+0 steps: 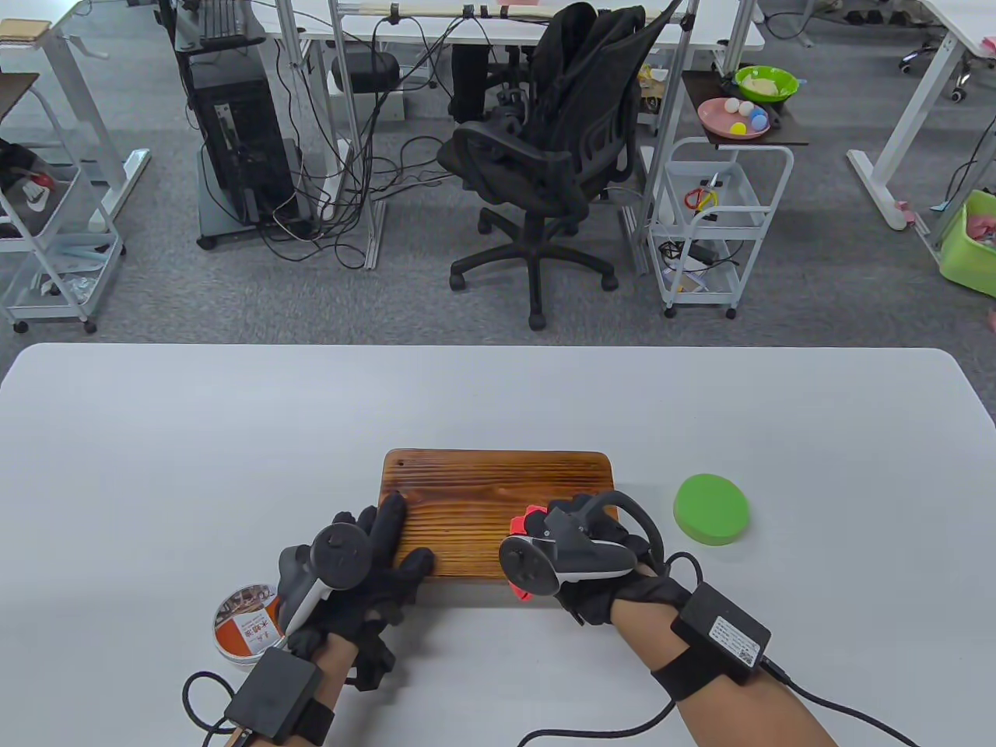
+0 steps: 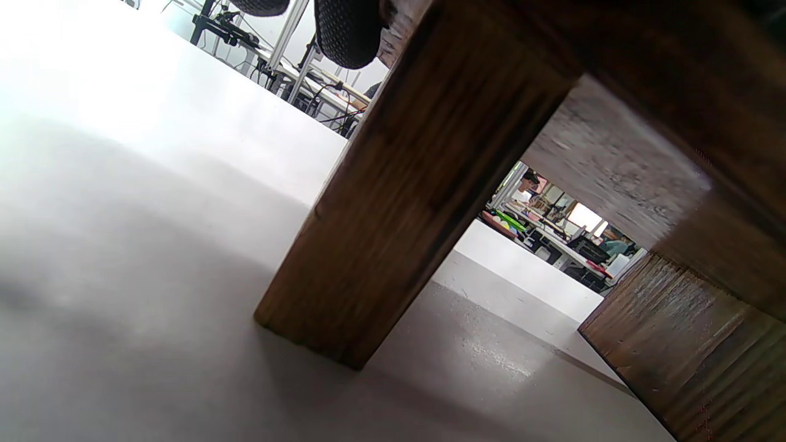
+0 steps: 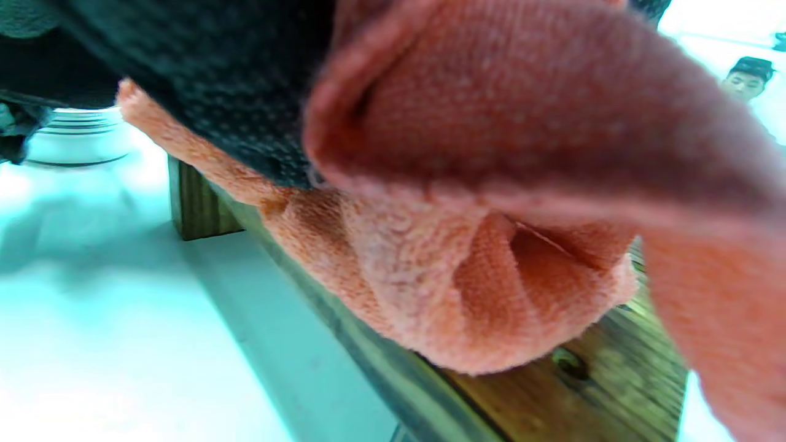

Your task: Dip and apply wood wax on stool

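A dark brown wooden stool [image 1: 498, 498] stands on the white table [image 1: 233, 436]. My left hand [image 1: 381, 552] rests on the stool's near left corner with the fingers spread over the top and edge. My right hand [image 1: 576, 552] grips a red-orange cloth [image 1: 529, 521] and presses it on the stool's near right part. In the right wrist view the cloth [image 3: 466, 294] bulges under my gloved fingers [image 3: 202, 92] onto the stool top [image 3: 589, 393]. The left wrist view shows a stool leg [image 2: 393, 202] from below. An open wax tin [image 1: 247, 624] sits near my left wrist.
A green round lid [image 1: 710, 510] lies on the table to the right of the stool. The wax tin also shows in the right wrist view [image 3: 80, 138]. An office chair [image 1: 545, 156], carts and desks stand beyond the table's far edge.
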A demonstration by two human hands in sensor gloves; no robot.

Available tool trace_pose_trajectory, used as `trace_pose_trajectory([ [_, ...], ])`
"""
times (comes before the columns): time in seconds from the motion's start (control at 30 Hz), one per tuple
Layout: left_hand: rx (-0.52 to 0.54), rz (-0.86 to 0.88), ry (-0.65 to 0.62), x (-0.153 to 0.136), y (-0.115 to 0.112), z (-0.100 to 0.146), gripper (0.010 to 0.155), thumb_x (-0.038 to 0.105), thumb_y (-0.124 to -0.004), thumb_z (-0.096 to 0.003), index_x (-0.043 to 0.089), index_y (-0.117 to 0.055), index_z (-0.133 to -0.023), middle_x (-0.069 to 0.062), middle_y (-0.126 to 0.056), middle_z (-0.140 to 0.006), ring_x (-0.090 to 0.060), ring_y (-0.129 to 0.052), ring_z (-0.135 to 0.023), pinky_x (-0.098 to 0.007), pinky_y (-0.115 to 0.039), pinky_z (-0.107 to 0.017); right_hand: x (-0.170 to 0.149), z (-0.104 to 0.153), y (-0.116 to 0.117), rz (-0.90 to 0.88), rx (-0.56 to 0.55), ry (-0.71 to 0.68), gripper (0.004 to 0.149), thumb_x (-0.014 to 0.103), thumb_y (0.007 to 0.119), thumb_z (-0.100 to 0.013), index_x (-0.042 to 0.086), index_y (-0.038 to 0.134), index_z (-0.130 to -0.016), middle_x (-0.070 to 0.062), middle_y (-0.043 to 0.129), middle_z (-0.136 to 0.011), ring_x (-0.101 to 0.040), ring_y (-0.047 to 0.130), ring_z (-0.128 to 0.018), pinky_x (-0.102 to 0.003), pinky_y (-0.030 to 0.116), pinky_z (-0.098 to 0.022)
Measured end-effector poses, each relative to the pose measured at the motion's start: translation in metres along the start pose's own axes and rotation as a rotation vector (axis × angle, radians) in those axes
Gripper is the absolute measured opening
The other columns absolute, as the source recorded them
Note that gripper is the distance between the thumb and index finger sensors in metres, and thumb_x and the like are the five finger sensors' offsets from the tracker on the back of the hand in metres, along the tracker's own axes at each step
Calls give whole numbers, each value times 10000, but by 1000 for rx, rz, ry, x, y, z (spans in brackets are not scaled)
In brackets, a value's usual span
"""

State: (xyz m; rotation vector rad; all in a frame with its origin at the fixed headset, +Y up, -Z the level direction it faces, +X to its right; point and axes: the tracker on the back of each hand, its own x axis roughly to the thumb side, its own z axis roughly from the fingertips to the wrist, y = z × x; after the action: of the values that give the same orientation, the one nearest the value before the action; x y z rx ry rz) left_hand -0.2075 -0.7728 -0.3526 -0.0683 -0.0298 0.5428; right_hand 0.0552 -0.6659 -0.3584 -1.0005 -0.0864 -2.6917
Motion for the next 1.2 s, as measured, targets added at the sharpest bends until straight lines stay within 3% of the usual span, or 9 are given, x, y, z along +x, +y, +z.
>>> trace_pose_trajectory([
  [0.1,1,-1,-2,0,0,0,954,849,-660,-398,413,-285,-1160,-130,-440,-1248,-498,-300,-1133,-819,-328,-695,-19,-6,0,-35,-7,94,681,385,996,-335,322,743,-964,-42,837,-968,-321,901,-779,-551,745,-607],
  [0.2,1,0,-2,0,0,0,954,849,-658,-399,413,-285,-1161,-128,-441,-1248,-498,-299,-1134,-819,-327,-696,-40,-15,7,62,15,215,680,394,991,-333,327,743,-963,-37,838,-969,-318,903,-780,-547,750,-603],
  [0.27,0,0,-2,0,0,0,954,848,-657,-399,413,-283,-1161,-130,-439,-1248,-499,-298,-1133,-819,-325,-696,-49,-19,9,-36,17,248,681,382,994,-336,319,743,-966,-54,836,-967,-331,900,-777,-554,747,-597],
  [0.43,0,-4,-3,0,0,0,954,849,-654,-399,412,-281,-1161,-128,-439,-1248,-497,-297,-1134,-818,-326,-696,-15,-18,3,51,18,124,679,361,1009,-333,293,758,-961,-69,843,-959,-334,902,-773,-546,751,-606],
  [0.67,-2,-1,-4,0,0,0,952,846,-654,-402,411,-280,-1161,-130,-437,-1248,-497,-297,-1133,-817,-327,-696,22,-11,-6,5,-26,-86,676,359,1009,-328,320,752,-952,-41,831,-965,-311,889,-794,-540,738,-631],
  [0.97,-4,-1,-6,0,0,0,951,848,-648,-402,413,-276,-1161,-130,-433,-1249,-494,-293,-1134,-816,-324,-698,-24,-34,0,-33,-25,144,673,365,1004,-331,329,753,-955,-36,840,-960,-314,894,-781,-548,742,-606],
  [1.2,-6,1,-6,-1,0,0,952,849,-642,-402,417,-265,-1161,-128,-426,-1251,-494,-291,-1134,-817,-322,-697,21,-32,-10,20,-13,-51,672,349,1017,-325,314,766,-947,-41,845,-954,-311,900,-779,-535,749,-620],
])
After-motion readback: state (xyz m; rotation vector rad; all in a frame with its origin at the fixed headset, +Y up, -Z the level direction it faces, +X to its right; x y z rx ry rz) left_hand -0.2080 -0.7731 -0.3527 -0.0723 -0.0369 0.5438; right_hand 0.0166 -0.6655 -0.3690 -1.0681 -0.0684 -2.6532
